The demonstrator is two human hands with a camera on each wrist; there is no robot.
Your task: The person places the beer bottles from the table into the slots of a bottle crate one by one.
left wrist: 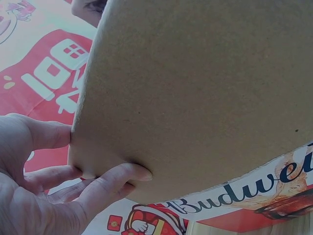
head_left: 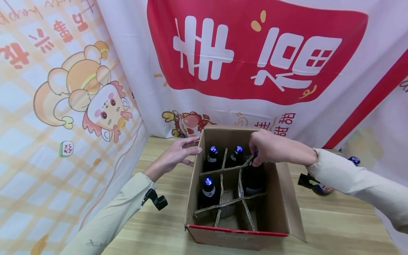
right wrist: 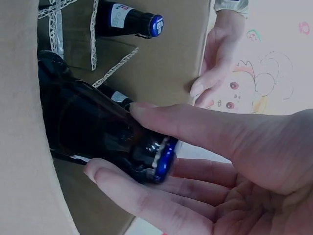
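My right hand (head_left: 271, 147) holds a dark beer bottle (head_left: 254, 177) by its neck, thumb on one side and fingers on the other. The bottle's blue cap (right wrist: 165, 160) shows between them, and its lower part stands inside a cardboard carton (head_left: 236, 239). Against the carton's left side, near the back corner, my left hand (head_left: 173, 154) rests with fingers extended; the thumb (left wrist: 129, 174) presses the cardboard. Three other blue-capped bottles, at back left (head_left: 213, 161), back middle (head_left: 236, 158) and left (head_left: 208, 193), stand between cardboard dividers (head_left: 222, 169).
The carton stands on a wooden table (head_left: 153, 226), its right flap (head_left: 294, 202) folded outward. Beyond the flap, a blue-capped bottle (head_left: 322, 188) is partly hidden by my right sleeve. Printed cloth (head_left: 134, 32) hangs behind and to the left.
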